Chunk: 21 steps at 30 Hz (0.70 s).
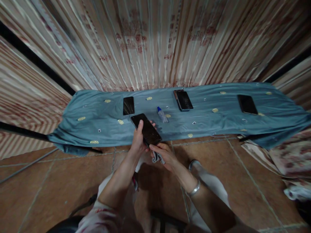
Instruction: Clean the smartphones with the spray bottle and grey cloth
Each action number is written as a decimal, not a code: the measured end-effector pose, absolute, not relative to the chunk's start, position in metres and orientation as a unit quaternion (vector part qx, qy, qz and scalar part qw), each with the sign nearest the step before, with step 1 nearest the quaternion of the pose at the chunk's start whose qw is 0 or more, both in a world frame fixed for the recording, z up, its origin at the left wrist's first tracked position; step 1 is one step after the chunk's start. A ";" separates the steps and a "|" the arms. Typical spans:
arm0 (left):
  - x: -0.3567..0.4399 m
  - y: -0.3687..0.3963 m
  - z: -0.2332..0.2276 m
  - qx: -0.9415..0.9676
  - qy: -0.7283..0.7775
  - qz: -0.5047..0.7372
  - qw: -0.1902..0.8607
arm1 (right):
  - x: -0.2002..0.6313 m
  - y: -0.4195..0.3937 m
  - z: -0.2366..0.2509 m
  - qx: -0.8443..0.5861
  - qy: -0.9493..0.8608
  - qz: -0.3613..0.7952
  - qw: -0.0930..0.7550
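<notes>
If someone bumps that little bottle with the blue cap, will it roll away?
Probably only a little. The small bottle lies on its side, so it could roll, but the soft, wrinkled blue cloth under it would likely slow it. It looks small and clear, so it is probably light and easy to knock.

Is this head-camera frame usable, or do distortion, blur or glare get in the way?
Head view: strong wide-angle bending curves the blue cloth and the striped curtain, which smears toward the edges. Light is dim and warm. The centre is fairly sharp: left hand holding the dark phone, right hand with a cloth. The phone screens show faint reflections, no harsh glare.
</notes>
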<state>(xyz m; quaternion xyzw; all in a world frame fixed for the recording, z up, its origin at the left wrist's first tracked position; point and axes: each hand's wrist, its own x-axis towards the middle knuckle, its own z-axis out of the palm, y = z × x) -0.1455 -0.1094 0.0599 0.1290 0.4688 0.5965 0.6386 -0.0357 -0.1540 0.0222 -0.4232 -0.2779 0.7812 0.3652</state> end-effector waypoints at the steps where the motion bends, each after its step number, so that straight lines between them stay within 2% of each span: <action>1: -0.145 -0.110 0.060 0.126 0.467 0.594 0.643 | -0.037 -0.154 0.021 -0.425 -0.273 0.779 0.372; 21: -0.155 -0.113 0.065 0.082 0.322 0.628 0.704 | -0.042 -0.158 0.023 -0.431 -0.261 0.773 0.386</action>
